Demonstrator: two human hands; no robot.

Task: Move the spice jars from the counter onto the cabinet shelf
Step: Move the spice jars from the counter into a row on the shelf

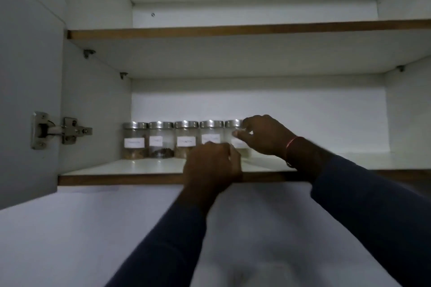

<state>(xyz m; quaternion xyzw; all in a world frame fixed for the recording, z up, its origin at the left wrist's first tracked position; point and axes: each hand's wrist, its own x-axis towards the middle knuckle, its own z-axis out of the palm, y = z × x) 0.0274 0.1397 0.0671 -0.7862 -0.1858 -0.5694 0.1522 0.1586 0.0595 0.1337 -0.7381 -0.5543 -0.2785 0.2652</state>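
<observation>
Several clear spice jars with steel lids and white labels stand in a row on the lower cabinet shelf (pixel 121 169). The leftmost jar (pixel 134 139) holds brown spice. The rightmost jar (pixel 234 134) is gripped by my right hand (pixel 263 136), fingers over its lid and thumb on its front. My left hand (pixel 211 165) sits in front of the row with curled fingers, touching the base of the rightmost jar and hiding the lower part of the jar beside it (pixel 211 134).
The upper shelf (pixel 210 30) spans the cabinet above. The open door (pixel 28 77) with its hinge (pixel 63 131) stands at the left. Shelf room lies to the right of the jars. A white wall shows below the cabinet.
</observation>
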